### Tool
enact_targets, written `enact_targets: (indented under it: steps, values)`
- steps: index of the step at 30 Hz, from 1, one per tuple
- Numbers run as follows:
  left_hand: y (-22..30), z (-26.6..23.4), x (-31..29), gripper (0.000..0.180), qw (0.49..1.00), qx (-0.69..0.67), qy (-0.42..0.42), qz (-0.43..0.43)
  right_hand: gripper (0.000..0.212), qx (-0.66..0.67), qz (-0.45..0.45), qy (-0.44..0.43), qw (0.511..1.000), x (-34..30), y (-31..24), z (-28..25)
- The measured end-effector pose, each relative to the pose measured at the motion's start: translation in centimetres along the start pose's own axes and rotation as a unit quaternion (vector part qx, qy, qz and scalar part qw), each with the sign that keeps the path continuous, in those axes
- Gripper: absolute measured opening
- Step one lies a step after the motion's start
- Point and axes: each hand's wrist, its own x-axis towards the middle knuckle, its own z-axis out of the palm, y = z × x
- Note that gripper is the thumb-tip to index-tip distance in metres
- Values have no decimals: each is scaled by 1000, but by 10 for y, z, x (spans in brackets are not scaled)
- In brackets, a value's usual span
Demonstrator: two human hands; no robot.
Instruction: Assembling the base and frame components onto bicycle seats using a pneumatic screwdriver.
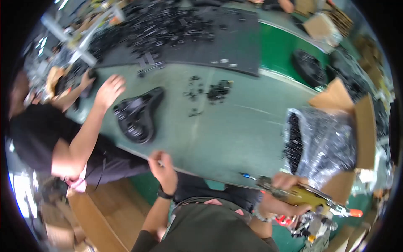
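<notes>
My right hand (pixel 280 195) is wrapped round a powered screwdriver (pixel 300 196) with a yellowish body. Its blue-tipped bit (pixel 247 176) points left over the near table edge. At the same edge, left of centre, my left hand (pixel 163 170) is raised with fingers bent and a little apart; they are slightly blurred, and nothing shows between them. Beyond it lies a black moulded plastic part (pixel 147 111), roughly triangular. Small black pieces (pixel 218 90) sit in a loose pile mid-table, with several more scattered to their left.
A co-worker's hand (pixel 110 89) reaches over the table at left. Many black parts (pixel 168 29) cover a dark mat (pixel 239 46) at the back. At right stands an open carton (pixel 366 130) with a plastic bag (pixel 327 140) of black pieces. Another black moulded part (pixel 309 67) lies far right.
</notes>
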Motion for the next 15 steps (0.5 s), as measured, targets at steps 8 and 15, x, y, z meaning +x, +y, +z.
enact_targets:
  steps: [8,15]
  values:
    - [-139,-101,141,80,975,98,75,-185,68,-33,98,29,994,3,11,15]
    - [-140,-87,198,75,955,97,26,-278,67,-54,98,73,991,-7,20,21]
